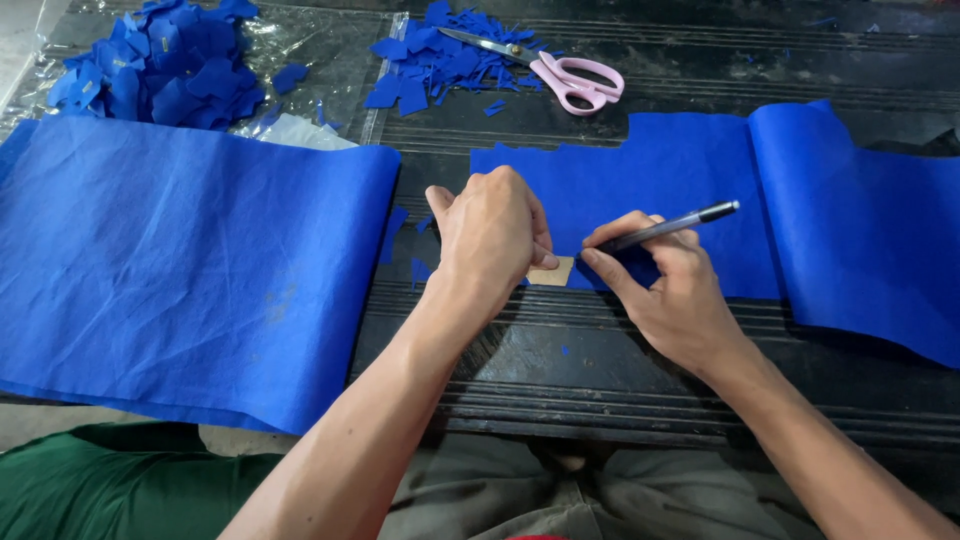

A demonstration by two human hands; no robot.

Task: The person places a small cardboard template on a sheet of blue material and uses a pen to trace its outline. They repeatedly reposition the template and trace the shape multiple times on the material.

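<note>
My left hand (490,240) is curled, pressing a small tan cardboard template (552,272) against the near edge of a blue fabric strip (690,190). My right hand (665,285) grips a dark pen (672,226), its tip down beside the template on the fabric. The fabric strip runs to the right and folds over at the table's right side. Most of the template is hidden under my left fingers.
A wide blue fabric sheet (170,260) hangs over the table's left front edge. Pink-handled scissors (560,72) lie on blue scraps (440,55) at the back. A pile of cut blue pieces (160,65) sits on clear plastic, back left. The table (600,370) is dark and ridged.
</note>
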